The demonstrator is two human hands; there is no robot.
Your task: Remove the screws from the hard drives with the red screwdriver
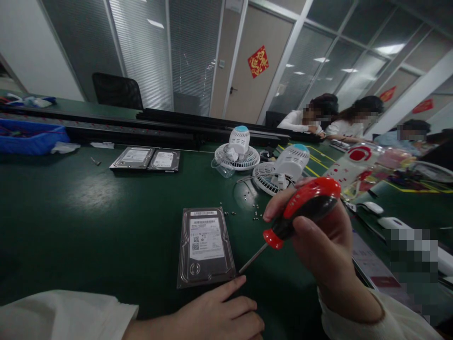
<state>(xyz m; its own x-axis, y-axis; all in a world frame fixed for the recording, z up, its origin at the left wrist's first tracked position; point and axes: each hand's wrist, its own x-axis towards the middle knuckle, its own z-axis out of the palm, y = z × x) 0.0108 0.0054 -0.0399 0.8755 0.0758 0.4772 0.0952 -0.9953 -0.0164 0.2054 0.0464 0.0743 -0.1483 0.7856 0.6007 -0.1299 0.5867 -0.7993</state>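
Observation:
A hard drive (208, 269) lies flat on the green table, its white label facing up. My right hand (327, 243) is closed around the red and black handle of a screwdriver (293, 215). The screwdriver slants down to the left, and its tip is at the drive's near right corner. My left hand (219, 314) rests at the drive's near edge with the index finger stretched out close to that tip. Its other fingers are loosely bent, and nothing shows in them. Several small screws (255, 212) lie scattered beyond the drive on the right.
Two more hard drives (145, 159) lie farther back on the left, near a blue bin (30, 137). Two white fans (240, 148) stand beyond the screws. A clear bottle (354, 165) and a white mouse (372, 207) are at the right. Several people sit at the far right.

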